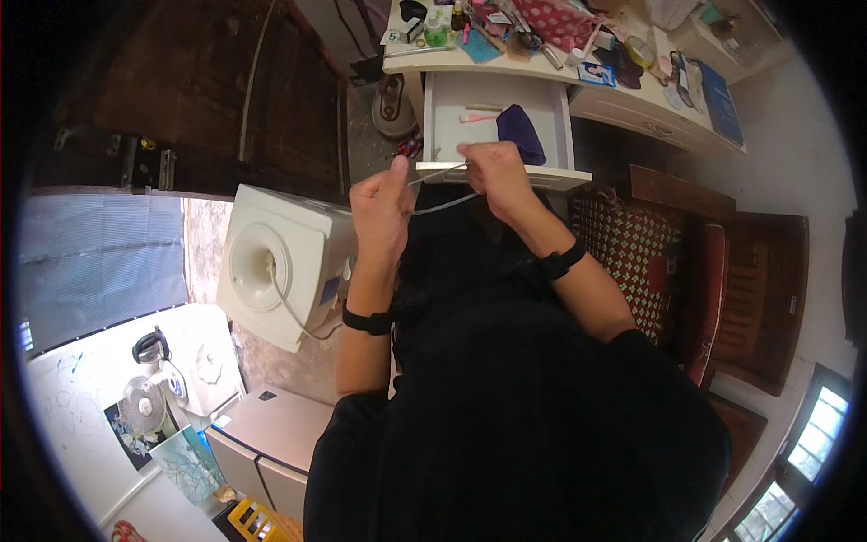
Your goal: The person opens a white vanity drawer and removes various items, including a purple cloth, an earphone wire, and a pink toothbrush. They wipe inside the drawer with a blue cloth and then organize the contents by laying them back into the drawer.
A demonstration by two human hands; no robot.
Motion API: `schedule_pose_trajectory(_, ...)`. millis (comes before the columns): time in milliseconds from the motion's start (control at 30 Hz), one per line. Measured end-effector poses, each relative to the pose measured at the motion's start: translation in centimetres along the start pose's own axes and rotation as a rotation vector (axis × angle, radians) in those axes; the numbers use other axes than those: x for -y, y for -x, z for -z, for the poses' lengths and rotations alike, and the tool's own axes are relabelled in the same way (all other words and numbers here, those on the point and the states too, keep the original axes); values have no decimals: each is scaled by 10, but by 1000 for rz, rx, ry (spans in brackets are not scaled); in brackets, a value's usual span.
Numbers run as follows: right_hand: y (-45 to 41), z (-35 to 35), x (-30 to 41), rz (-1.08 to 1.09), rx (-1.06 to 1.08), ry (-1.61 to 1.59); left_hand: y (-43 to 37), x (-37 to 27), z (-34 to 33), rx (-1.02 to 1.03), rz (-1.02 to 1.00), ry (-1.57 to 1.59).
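Observation:
A thin grey cord (443,204) runs in two strands between my hands. My left hand (379,206) is closed on one end of it with the thumb up. At the other side my right hand (500,179) pinches the cord near the drawer front. Just beyond my hands a white drawer (450,149) is pulled out of the desk. Inside it lie a dark purple cloth item (520,135), a pink-handled brush (479,118) and a slim light-coloured stick (483,107). Part of the drawer front is hidden behind my right hand.
Cosmetics, bottles and a red polka-dot bag (559,20) crowd the desktop (501,66). At left stands a white box-shaped appliance (315,251) with a round recess and a cord. A dark wooden cabinet (291,101) rises behind it. On the right is a patterned seat (630,251).

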State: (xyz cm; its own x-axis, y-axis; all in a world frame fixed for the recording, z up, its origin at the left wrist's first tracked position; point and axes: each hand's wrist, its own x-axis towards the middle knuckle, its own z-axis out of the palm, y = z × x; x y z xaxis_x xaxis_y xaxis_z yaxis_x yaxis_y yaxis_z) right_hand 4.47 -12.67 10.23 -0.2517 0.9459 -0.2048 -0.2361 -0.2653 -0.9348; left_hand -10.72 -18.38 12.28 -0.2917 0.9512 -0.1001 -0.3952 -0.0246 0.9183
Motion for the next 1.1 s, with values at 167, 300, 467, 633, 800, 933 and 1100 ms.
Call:
schedule_pose_trajectory(167,-2,23,20,-255,378,-355,-1,-2,5,56,29,-194)
schedule_pose_trajectory(300,10,24,38,-234,470,-201,-4,-5,16,44,-27,-132)
schedule_pose_trajectory(467,22,20,51,-168,456,-10,-1,-15,5,196,-46,-276)
schedule_pose_trajectory(633,22,18,49,-100,538,121,-3,-13,-6,427,-6,-288)
schedule_pose_trajectory(800,20,17,41,-38,476,264,-10,0,-15,265,-76,-296)
schedule_pose_trajectory(933,24,2,26,-41,116,-248,-10,14,-30,97,-76,-108)
schedule_pose_trajectory(1100,24,-7,30,-136,15,-467,-12,18,-35,20,-37,81)
